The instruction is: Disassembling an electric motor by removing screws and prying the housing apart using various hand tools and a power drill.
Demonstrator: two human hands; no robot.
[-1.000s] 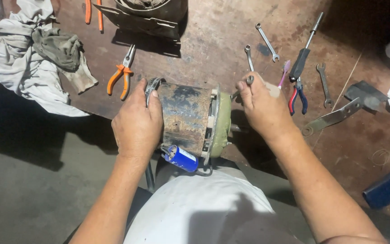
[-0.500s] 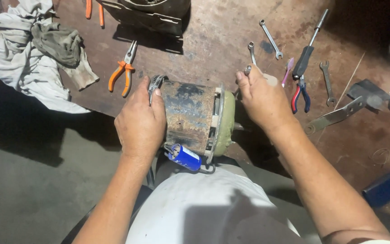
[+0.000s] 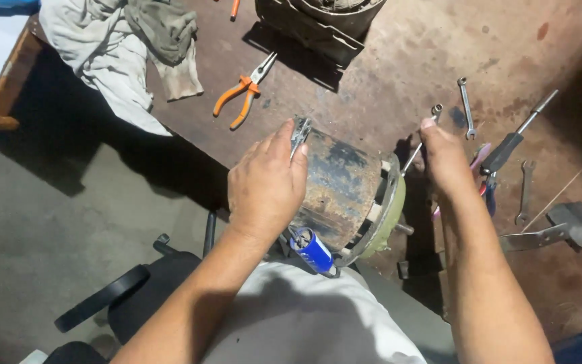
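The motor lay at the bench edge, pliers behind it. Rags lay far left, spanners to the right.

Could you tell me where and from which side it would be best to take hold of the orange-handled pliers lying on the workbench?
Probably by the two orange handles of the pliers, coming from above on the near-left side. They lie flat with the handles splayed toward the bench edge and the metal jaws pointing away toward the dark housing, so the handles are free to close a hand around.
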